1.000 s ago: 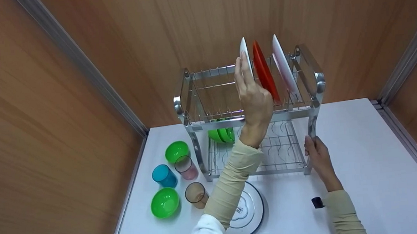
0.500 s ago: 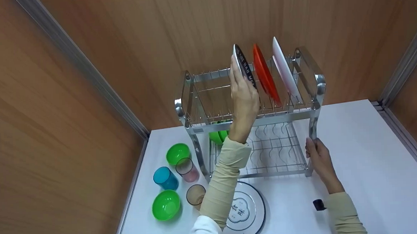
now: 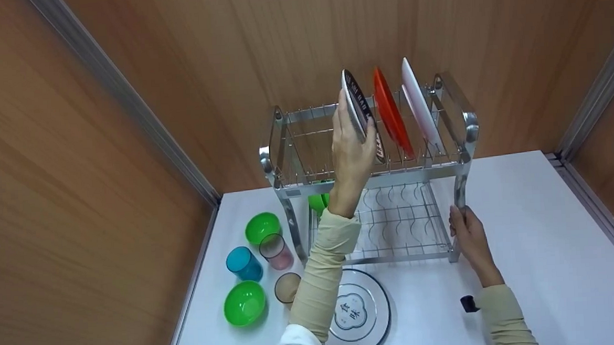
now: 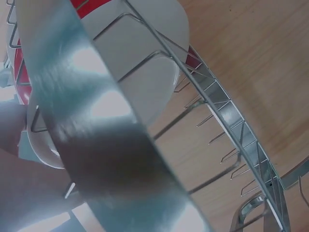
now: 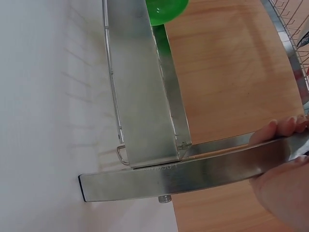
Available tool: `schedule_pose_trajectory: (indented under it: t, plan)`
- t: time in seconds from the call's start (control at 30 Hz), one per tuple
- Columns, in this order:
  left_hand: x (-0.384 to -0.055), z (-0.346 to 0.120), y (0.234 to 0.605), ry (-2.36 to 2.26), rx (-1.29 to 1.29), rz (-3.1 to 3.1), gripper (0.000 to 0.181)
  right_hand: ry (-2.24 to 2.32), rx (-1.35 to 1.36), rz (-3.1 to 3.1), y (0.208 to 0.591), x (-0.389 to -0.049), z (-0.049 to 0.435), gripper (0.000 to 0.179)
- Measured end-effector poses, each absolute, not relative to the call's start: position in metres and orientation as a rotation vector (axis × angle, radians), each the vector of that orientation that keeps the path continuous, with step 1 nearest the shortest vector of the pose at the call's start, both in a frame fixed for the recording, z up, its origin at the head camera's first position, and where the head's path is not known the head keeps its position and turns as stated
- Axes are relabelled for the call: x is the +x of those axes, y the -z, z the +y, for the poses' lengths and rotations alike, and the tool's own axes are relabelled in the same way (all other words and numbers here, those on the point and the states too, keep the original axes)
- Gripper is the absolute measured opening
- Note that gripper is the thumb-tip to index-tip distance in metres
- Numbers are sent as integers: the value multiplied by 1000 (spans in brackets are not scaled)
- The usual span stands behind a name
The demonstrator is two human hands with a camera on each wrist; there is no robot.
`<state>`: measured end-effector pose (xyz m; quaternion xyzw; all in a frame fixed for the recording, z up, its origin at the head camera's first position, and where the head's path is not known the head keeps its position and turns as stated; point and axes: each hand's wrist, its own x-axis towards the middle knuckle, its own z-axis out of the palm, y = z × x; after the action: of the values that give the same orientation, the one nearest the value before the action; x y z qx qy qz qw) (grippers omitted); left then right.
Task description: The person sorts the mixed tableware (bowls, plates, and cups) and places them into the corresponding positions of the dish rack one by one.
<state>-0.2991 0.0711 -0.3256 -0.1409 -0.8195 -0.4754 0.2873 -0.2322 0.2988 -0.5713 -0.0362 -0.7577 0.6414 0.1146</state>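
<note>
Left hand (image 3: 352, 151) holds plate (image 3: 357, 102); right hand (image 3: 469, 235), rack (image 3: 412, 175).

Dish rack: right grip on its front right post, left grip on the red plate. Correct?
Not quite: the left grip is on the black-and-white lettered plate, not the red plate beside it, as the head view shows. The right grip is on the front right post of the dish rack.
</note>
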Motion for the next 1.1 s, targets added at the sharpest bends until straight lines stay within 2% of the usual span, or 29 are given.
schedule_pose_trajectory:
  t: [0.23, 0.57, 0.77, 0.9, 1.1]
  plan:
    - [-284, 69, 335, 1225, -378, -2092, 67, -1863, -91, -2239, 549, -226, 298, 35]
    - [-256, 57, 360, 1223, -480, -1905, 45, -1804, -91, -2236, 574, -238, 309, 46]
    - [-232, 47, 373, 1261, -419, -1796, 33, -1795, -119, -2294, 554, -230, 308, 44]
    - [-216, 40, 382, 1286, -392, -1755, 33, -1817, -111, -2289, 536, -221, 305, 41]
    - [-197, 29, 401, 1323, -371, -1756, 34, -1845, -125, -2276, 543, -225, 307, 42]
